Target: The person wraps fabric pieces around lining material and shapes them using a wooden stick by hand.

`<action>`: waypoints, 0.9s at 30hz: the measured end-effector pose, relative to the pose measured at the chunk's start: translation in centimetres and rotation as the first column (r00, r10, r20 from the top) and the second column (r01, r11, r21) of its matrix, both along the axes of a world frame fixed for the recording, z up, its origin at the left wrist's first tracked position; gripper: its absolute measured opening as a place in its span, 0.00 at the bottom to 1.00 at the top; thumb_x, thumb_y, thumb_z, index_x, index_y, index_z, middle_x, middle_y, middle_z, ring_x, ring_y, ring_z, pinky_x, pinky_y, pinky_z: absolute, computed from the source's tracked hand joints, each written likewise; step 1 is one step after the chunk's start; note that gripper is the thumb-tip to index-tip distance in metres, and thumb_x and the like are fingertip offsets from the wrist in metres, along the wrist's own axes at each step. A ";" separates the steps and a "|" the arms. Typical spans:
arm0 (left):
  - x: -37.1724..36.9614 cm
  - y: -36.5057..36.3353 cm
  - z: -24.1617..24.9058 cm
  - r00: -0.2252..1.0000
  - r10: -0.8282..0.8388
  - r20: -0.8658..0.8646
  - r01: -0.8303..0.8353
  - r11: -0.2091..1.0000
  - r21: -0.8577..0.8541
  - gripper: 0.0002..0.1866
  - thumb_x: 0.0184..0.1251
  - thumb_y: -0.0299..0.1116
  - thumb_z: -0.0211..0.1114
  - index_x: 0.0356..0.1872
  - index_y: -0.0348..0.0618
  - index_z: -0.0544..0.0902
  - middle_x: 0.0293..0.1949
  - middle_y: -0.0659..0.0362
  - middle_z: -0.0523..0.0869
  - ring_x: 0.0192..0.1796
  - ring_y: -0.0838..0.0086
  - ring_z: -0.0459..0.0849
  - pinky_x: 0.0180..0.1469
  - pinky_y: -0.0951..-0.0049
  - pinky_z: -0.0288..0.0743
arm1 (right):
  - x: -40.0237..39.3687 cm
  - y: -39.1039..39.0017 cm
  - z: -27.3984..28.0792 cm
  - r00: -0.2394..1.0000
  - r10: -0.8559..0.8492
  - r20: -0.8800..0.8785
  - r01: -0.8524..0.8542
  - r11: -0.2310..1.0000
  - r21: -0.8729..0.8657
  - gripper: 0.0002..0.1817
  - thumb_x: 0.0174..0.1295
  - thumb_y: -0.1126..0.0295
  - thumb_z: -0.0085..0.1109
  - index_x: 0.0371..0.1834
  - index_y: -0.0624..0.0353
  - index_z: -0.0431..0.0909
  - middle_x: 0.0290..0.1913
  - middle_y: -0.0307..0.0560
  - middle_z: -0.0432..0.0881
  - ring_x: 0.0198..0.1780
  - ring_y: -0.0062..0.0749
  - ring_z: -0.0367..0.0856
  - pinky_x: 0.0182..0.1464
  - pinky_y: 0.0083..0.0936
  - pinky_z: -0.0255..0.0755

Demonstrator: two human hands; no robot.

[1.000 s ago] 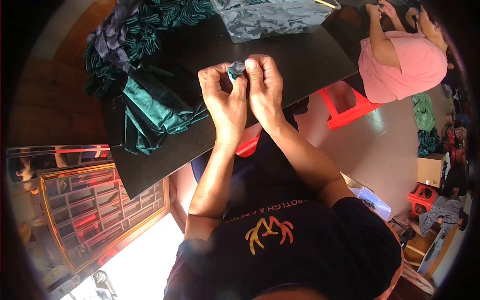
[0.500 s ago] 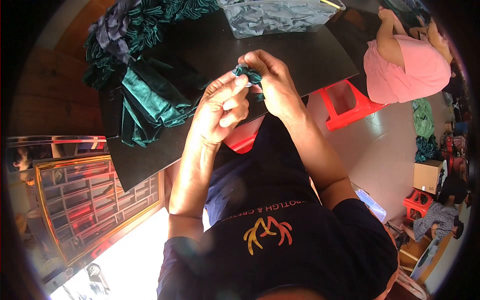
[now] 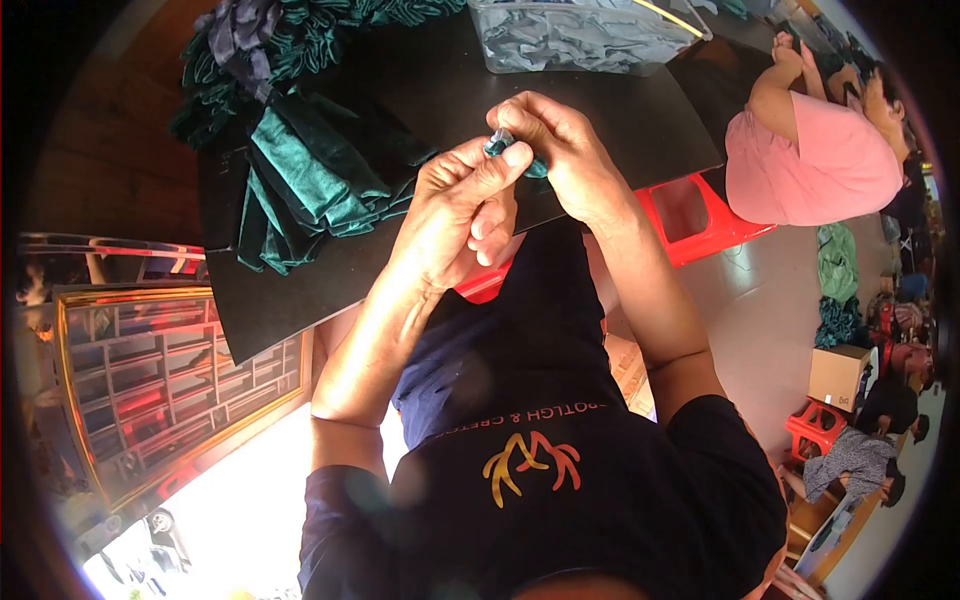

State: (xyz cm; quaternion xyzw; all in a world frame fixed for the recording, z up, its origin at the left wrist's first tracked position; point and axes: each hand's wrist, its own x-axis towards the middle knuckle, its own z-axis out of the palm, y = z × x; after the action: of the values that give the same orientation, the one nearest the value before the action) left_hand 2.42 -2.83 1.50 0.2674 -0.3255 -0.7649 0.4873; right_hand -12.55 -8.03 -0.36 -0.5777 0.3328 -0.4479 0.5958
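Both my hands meet above the front edge of a black table [image 3: 420,90]. My left hand [image 3: 450,215] pinches a small piece of dark green velvet fabric [image 3: 500,148] between thumb and forefinger. My right hand [image 3: 560,150] grips the same piece from the other side, fingers curled over it. Most of the fabric is hidden inside the fingers. A stack of folded green velvet pieces [image 3: 310,180] lies on the table to the left of my hands.
A clear plastic bin [image 3: 580,35] of grey fabric stands at the table's far side. More green and grey gathered fabric [image 3: 260,40] is heaped at far left. A person in pink [image 3: 820,150] sits at right near a red stool [image 3: 700,215]. A cardboard box [image 3: 838,372] is on the floor.
My hands have shifted right and closer together on the fabric piece. The left hand has turned, its fingers now folded under. The fabric is more hidden in the fingers.
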 end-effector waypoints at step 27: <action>0.8 0.9 -0.9 0.758 -0.195 -0.622 0.289 0.956 0.053 0.21 0.79 0.43 0.43 0.31 0.38 0.74 0.10 0.62 0.68 0.06 0.75 0.67 0.07 0.80 0.61 | 0.1 2.6 0.2 0.960 -0.194 0.200 0.279 0.639 -0.717 0.16 0.53 0.81 0.69 0.45 0.65 0.77 0.43 0.49 0.78 0.41 0.29 0.76 0.44 0.23 0.72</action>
State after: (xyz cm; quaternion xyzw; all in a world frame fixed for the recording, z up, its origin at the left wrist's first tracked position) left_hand 3.18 -1.97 0.57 -0.0033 -0.1261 -0.8881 0.4420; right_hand -12.42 -5.47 -0.17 -0.6961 0.1638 -0.6474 0.2636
